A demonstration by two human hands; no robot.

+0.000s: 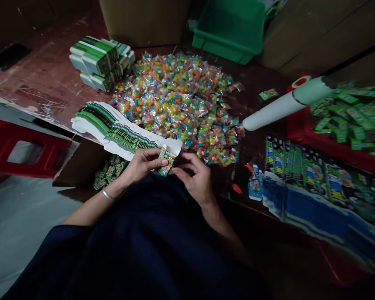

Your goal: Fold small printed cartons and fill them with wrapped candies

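My left hand [143, 164] is closed on a small green, colourfully printed candy box [166, 161], its thumb across the front. At the box's right edge, my right hand [195, 175] has its fingers curled, with thumb and forefinger at the box; its fingertips are partly hidden. Just beyond lies a fanned row of flat printed box blanks [121, 131], green and white. Behind them spreads a large heap of clear packets of coloured candies [178, 104]. Below the left forearm, an open carton [78, 166] holds many small green boxes.
Banded stacks of green-and-white cartons [93, 60] stand at back left, a green bin [228, 29] at the back. Rightward are a white roll [278, 108], a red tray [303, 129] of green boxes, printed sheets [325, 187] and a blue box [255, 183]. A red stool [25, 146] is left.
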